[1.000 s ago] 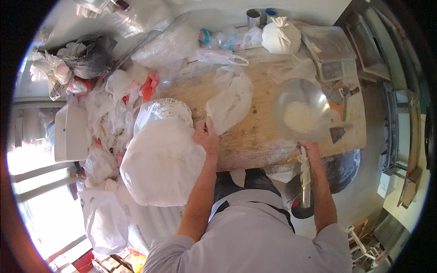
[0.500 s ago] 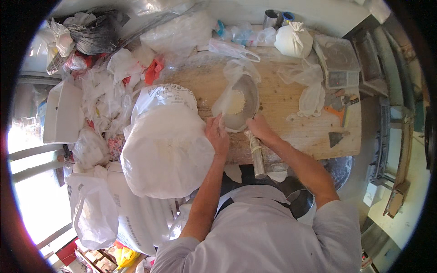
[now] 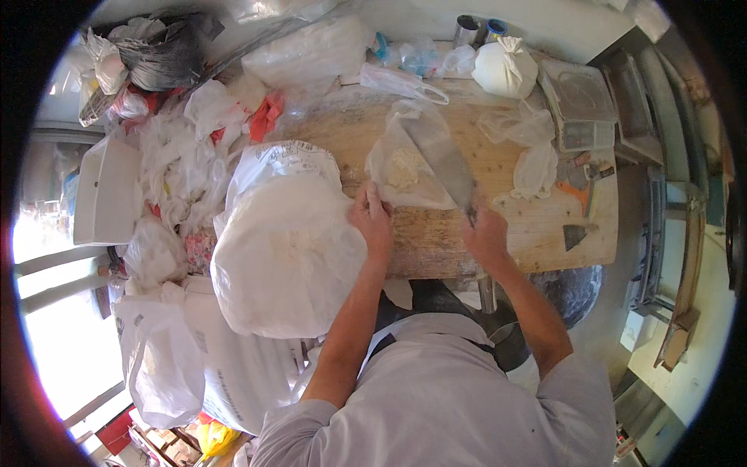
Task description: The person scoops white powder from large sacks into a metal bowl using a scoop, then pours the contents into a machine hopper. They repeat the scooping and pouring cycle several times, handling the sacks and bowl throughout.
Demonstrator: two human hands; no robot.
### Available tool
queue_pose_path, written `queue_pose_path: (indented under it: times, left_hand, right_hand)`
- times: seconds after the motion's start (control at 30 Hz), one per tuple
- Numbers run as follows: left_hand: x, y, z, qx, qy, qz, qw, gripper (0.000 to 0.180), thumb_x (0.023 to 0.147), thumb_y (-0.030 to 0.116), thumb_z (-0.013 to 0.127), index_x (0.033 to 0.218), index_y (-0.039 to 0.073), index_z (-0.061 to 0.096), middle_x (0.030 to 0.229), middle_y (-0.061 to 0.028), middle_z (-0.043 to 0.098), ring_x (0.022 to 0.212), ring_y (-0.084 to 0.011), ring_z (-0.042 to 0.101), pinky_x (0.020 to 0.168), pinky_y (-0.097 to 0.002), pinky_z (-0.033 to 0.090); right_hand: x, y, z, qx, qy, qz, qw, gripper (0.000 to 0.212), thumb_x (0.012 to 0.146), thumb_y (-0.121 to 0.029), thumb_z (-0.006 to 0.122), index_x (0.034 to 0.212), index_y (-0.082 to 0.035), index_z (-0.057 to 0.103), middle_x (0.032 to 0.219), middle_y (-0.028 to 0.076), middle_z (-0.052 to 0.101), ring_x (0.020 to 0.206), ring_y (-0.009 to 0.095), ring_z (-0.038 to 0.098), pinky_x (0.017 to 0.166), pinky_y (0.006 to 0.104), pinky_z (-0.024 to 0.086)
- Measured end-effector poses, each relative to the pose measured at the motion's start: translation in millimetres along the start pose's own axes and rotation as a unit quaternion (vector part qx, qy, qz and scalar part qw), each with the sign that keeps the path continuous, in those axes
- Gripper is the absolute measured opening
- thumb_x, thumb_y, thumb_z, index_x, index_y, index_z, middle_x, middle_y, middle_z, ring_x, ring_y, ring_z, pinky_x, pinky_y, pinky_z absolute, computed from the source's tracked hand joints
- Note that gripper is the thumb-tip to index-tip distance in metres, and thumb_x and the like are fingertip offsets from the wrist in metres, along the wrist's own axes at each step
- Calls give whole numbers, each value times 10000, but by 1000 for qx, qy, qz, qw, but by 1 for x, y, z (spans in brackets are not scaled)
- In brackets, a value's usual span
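Observation:
My left hand point(image 3: 374, 222) has its fingers pinched on the near left edge of a clear plastic bag point(image 3: 381, 152) on the wooden table. Pale, cream-coloured powder point(image 3: 405, 167) lies in the bag. In my right hand point(image 3: 486, 237) is the handle of a grey metal scoop point(image 3: 445, 165), its fingers wrapped round it. The scoop's blade slants across the bag's right side, edge-on and slightly blurred. A metal tube point(image 3: 486, 294) shows below my right wrist; its upper part is hidden. Close by my left forearm stands a large white plastic sack point(image 3: 288, 249) with whitish contents.
Another thin plastic bag point(image 3: 533, 159) lies to the right, near an orange-handled scraper point(image 3: 574, 192) and a dark scraper blade point(image 3: 573, 236). A tied white cloth bundle point(image 3: 504, 68) and a lidded plastic box point(image 3: 580, 101) stand at the back. Crumpled bags point(image 3: 175, 163) pile up leftward.
My right hand has moved right and slightly nearer with the scoop, which has turned from face-up to edge-on. The powder now lies in the bag. My left hand stays nearly in place.

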State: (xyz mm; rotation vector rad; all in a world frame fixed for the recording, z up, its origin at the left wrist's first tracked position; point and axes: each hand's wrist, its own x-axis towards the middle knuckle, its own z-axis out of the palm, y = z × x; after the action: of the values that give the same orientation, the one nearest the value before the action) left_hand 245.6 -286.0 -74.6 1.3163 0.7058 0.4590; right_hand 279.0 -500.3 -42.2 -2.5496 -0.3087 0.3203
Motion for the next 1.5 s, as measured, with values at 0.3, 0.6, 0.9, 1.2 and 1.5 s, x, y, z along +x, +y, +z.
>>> queue_pose_path:
  times: [0.3,0.6,0.9,1.2,1.5]
  left_hand:
    - [56,29,44,-68,16,36,997,295,1020,229,489,881,-3,605,664,-44,572,528,-101,519,488,-278,425]
    - [151,119,161,-161,-132,128,970,291,988,201,477,896,-53,586,874,-148,691,601,-179,612,567,-315,495]
    - [231,189,183,-314,-115,130,934,285,982,184,492,1182,-19,506,1028,-186,655,834,-325,671,674,-381,545]
    - [-36,49,-1,-41,-241,-78,967,277,949,296,592,1043,39,633,912,-48,647,799,-156,594,739,-315,484]
    - [-195,8,-214,81,152,-280,944,667,866,421,693,1327,27,416,1183,-88,577,1005,-183,544,745,-363,477]
  right_hand:
    - [-63,61,-8,-51,67,176,981,825,823,-128,639,1519,-26,207,830,226,644,716,387,644,651,462,497]
    - [-74,93,26,-163,-57,154,973,938,818,-137,661,1559,-136,86,950,203,656,760,370,662,690,514,512]
    - [-69,107,25,-198,-89,115,969,975,800,-162,706,1554,-99,91,977,186,660,796,351,668,699,486,519]
    - [-36,79,-5,-149,-181,98,967,887,799,-148,683,1519,-11,182,1052,235,650,919,404,650,805,462,510]
    - [-61,-24,-47,38,-222,-264,938,783,744,-96,673,1456,-26,355,998,294,636,937,462,626,776,460,516]
